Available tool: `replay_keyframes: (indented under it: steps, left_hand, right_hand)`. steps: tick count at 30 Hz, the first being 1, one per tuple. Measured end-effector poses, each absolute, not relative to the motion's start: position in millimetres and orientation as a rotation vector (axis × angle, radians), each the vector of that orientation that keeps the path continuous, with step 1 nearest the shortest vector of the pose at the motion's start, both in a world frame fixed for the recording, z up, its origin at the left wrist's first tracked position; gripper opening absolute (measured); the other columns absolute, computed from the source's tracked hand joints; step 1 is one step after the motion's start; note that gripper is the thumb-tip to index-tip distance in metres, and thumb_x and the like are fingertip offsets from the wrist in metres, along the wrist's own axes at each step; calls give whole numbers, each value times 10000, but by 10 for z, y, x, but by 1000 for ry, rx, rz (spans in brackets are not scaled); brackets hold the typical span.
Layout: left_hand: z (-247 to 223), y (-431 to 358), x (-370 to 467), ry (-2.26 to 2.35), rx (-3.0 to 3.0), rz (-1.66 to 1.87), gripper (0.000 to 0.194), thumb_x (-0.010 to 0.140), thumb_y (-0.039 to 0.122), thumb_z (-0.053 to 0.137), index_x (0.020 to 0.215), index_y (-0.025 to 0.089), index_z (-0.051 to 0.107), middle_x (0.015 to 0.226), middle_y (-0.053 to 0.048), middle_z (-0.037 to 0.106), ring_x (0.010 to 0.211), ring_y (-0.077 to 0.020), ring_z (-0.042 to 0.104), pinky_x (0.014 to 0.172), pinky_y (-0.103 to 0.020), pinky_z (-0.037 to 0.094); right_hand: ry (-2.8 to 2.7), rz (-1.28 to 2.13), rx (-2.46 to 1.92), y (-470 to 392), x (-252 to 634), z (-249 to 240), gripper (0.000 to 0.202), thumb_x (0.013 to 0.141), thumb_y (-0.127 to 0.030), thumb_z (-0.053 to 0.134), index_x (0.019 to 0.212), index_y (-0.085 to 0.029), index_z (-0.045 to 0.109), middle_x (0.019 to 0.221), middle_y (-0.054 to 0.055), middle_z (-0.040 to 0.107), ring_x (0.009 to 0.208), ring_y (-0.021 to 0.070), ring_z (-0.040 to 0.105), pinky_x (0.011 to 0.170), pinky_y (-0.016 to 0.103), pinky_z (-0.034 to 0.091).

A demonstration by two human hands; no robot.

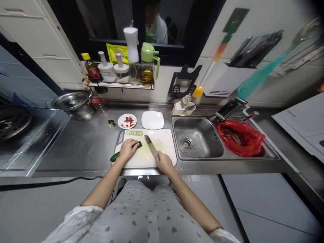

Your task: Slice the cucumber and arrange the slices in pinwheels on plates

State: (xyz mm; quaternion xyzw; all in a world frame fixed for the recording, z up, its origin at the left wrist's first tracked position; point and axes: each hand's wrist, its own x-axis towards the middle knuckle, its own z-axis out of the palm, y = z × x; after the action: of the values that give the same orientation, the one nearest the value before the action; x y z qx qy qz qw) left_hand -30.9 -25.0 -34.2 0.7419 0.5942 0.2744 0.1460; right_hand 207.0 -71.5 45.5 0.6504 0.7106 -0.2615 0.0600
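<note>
Along the wall: stainless counter. Sink set into its right half. White cutting board at the counter's front edge, just left of sink. Red plastic bag at the sink's right end. Lidded steel pot near the counter's back edge, left side. Square plate at the board's back edge; round plate just left of it. Right hand closed round the knife handle near the board's front edge; blade angled toward the back edge, can't tell if it touches the board. Left hand has bent fingers holding the cucumber, which runs inward from near the board's front-left corner, middle hidden. Cucumber slices in a row along the back edge, left of centre. Red chopped pieces on round plate.
</note>
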Motion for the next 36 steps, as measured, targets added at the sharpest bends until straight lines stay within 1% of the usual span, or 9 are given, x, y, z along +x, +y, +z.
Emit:
replay_keyframes:
  steps: [4,9,17,24,36]
  left_hand:
    - [-354,-262,-286,1667,2205,765,254,933,343,521,1039,255,735,991,-52,701,946,-190,622,869,-332,469]
    - [-363,-277,-268,1662,2250,753,267,945,329,507,1060,246,733,977,-58,700,917,-182,617,848,-317,477]
    - [-313,-286,-255,1696,2235,659,296,958,351,472,1049,250,735,990,-58,694,941,-189,605,875,-319,468]
    - [-315,-286,-251,1680,2224,659,288,955,338,476,1063,248,727,1005,-61,686,957,-191,598,886,-322,462]
    - [-316,-266,-257,1647,2203,642,282,955,338,473,1035,236,724,1017,-60,689,952,-194,591,884,-328,459]
  right_hand:
    - [2178,-819,1863,-655,1908,537,284,986,-243,357,1143,-155,577,1052,143,696,966,214,645,756,268,386]
    - [2181,-809,1825,-636,1807,581,285,977,-217,359,1147,-133,571,1052,161,694,973,237,654,752,283,407]
    - [2205,-818,1811,-667,1780,563,282,969,-203,353,1134,-134,571,1024,162,696,958,245,663,744,293,427]
    - [2205,-798,1805,-684,1759,544,275,967,-198,358,1130,-134,570,1014,155,697,945,234,665,754,289,435]
    - [2223,-787,1741,-625,1727,538,275,943,-160,370,1141,-125,558,1015,165,691,959,246,658,749,299,438]
